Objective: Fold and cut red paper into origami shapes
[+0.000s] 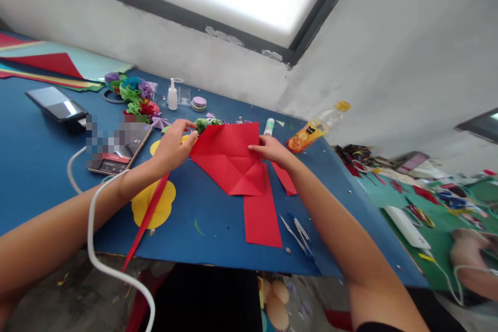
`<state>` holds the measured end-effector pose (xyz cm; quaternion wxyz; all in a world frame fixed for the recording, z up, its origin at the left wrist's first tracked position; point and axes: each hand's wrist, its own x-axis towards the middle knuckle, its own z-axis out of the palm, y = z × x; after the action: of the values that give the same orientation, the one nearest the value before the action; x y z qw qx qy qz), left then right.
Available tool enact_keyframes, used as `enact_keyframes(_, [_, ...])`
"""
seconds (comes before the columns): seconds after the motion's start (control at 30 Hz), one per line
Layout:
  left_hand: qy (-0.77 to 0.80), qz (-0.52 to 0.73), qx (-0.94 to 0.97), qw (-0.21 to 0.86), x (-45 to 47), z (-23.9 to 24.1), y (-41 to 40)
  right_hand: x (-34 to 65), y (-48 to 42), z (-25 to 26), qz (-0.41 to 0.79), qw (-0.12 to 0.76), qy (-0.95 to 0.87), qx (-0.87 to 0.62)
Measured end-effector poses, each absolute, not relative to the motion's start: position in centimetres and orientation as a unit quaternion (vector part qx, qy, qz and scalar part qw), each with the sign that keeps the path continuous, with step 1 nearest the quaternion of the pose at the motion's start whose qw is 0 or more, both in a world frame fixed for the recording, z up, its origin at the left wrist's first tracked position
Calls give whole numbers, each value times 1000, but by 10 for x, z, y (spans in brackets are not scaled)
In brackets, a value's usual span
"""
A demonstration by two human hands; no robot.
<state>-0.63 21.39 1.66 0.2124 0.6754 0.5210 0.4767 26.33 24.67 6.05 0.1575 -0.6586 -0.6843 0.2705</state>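
A creased sheet of red paper (237, 166) is in front of me, fold lines crossing its lower part. My right hand (274, 151) pinches its right edge between thumb and fingers. At the sheet's left edge, my left hand (176, 141) has its thumb and fingers apart; whether they touch the paper is unclear. Partly under the sheet lies a red paper strip (262, 223), and another red piece (285, 179) is beside my right wrist. A yellow flower-shaped paper (163, 205) sits below my left forearm, with a narrow red strip (144, 220) across it.
Scissors (299, 238) lie near the front edge. Behind the sheet are a glue stick (269, 127), a juice bottle (311, 132), a white squeeze bottle (172, 96) and crepe flowers (134, 93). A phone (124, 150) is at left; a white cable (92, 223) crosses my left arm. Another person's hand (470, 249) is at right.
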Motion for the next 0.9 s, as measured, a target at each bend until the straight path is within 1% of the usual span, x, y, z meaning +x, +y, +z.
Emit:
enact_keyframes(0.07, [451, 479, 752, 30, -9, 21, 205, 265, 223, 67, 292, 251, -649, -656])
enact_keyframes(0.1, [415, 468, 780, -34, -9, 25, 198, 265, 209, 69, 318, 332, -608, -648])
enact_keyframes(0.13, [383, 454, 800, -82, -7, 28, 190, 264, 192, 70, 350, 407, -557, -634])
enact_keyframes(0.17, [356, 440, 816, -118, -4, 32, 180, 263, 174, 71, 390, 460, -504, -619])
enact_keyframes(0.2, [331, 425, 830, -144, 0, 35, 168, 260, 156, 70, 433, 489, -452, -608])
enact_keyframes(0.27, [276, 406, 854, -172, 10, 39, 143, 251, 117, 64, 515, 503, -359, -594])
enact_keyframes(0.3, [251, 396, 866, -175, 15, 40, 132, 244, 99, 59, 553, 495, -325, -586])
enact_keyframes(0.4, [227, 315, 909, -149, 28, 36, 106, 222, 56, 42, 621, 476, -276, -558])
enact_keyframes(0.47, [223, 244, 935, -126, 31, 29, 103, 212, 40, 33, 629, 465, -306, -542])
enact_keyframes(0.53, [220, 200, 949, -105, 30, 22, 109, 212, 32, 29, 618, 425, -392, -533])
enact_keyframes(0.6, [220, 178, 956, -79, 26, 17, 122, 225, 30, 29, 562, 366, -512, -537])
enact_keyframes(0.63, [219, 170, 959, -65, 24, 15, 129, 236, 30, 30, 503, 342, -583, -539])
enact_keyframes(0.67, [218, 163, 961, -53, 22, 14, 135, 248, 31, 31, 420, 328, -652, -539])
enact_keyframes(0.73, [222, 152, 962, -47, 19, 13, 144, 273, 34, 32, 197, 326, -773, -507])
enact_keyframes(0.77, [230, 148, 960, -53, 18, 12, 146, 285, 36, 31, 86, 326, -806, -487])
enact_keyframes(0.8, [237, 145, 958, -63, 18, 11, 147, 294, 39, 30, 0, 310, -827, -470])
enact_keyframes(0.83, [242, 143, 957, -76, 19, 11, 145, 302, 42, 29, -59, 282, -841, -458])
enact_keyframes(0.9, [226, 151, 958, -94, 23, 11, 137, 310, 50, 26, -99, 197, -869, -442])
